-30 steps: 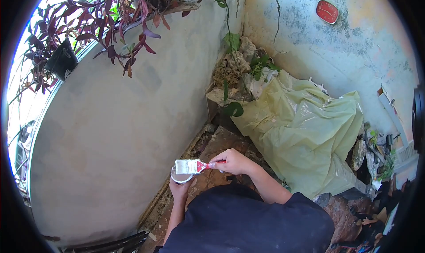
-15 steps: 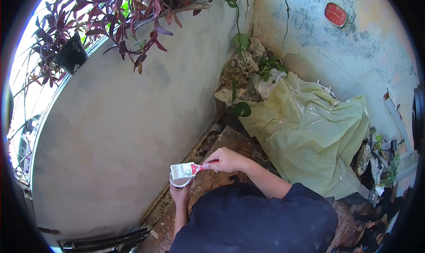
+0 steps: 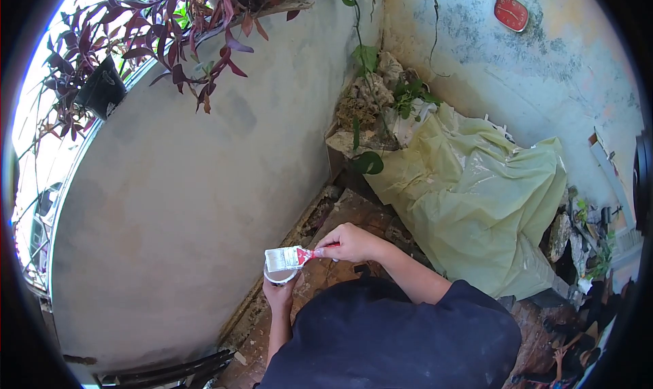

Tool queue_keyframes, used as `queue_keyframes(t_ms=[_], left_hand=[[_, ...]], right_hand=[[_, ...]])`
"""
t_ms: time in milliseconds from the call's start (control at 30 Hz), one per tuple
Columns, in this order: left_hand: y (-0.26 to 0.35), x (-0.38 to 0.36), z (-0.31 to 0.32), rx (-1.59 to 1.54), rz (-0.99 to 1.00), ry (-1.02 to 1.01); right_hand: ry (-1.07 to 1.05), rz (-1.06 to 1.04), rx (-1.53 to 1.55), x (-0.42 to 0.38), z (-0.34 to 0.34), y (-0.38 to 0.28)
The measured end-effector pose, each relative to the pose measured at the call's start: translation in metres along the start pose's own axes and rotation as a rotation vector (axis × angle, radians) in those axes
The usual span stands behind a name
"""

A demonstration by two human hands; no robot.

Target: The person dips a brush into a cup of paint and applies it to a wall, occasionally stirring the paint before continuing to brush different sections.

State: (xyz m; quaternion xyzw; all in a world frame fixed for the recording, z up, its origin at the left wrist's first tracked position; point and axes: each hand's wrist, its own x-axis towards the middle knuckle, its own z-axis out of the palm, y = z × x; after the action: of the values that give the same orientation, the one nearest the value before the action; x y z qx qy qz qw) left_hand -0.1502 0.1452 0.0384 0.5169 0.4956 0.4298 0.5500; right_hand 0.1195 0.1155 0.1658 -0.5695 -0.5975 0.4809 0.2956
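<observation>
Right hand [image 3: 348, 243]: I see it gripping a flat, white-bristled paintbrush with a red handle [image 3: 290, 258], held over a round, white-rimmed cup [image 3: 281, 277]. Left hand [image 3: 279, 294] clasps the cup.

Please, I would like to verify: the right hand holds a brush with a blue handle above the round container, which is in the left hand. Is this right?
Not entirely: the head view shows a red handle, not blue. The right hand does hold the brush above the round container in the left hand.
</observation>
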Motion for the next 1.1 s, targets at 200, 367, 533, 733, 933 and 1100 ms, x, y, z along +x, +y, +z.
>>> queue_keyframes(t_ms=[200, 367, 533, 733, 933, 1100], left_hand=[[-0.009, 0.000, 0.006, -0.046, 0.083, -0.010], [-0.007, -0.002, 0.006, -0.070, 0.051, -0.020], [-0.001, -0.004, 0.006, -0.048, 0.050, -0.021], [0.008, -0.009, 0.012, -0.059, 0.083, 0.013], [0.001, -0.008, 0.007, -0.070, 0.068, -0.004], [-0.003, -0.007, 0.003, -0.051, 0.013, -0.010]], right_hand=[[0.040, -0.073, -0.016, -0.004, 0.002, 0.008], [0.011, 0.004, 0.007, -0.010, -0.002, 0.001], [0.023, -0.040, 0.005, -0.009, 0.001, 0.007], [0.012, -0.016, 0.000, -0.012, -0.001, 0.000], [0.012, -0.043, -0.002, -0.008, 0.003, 0.009], [0.020, -0.041, -0.009, -0.011, 0.000, 0.001]])
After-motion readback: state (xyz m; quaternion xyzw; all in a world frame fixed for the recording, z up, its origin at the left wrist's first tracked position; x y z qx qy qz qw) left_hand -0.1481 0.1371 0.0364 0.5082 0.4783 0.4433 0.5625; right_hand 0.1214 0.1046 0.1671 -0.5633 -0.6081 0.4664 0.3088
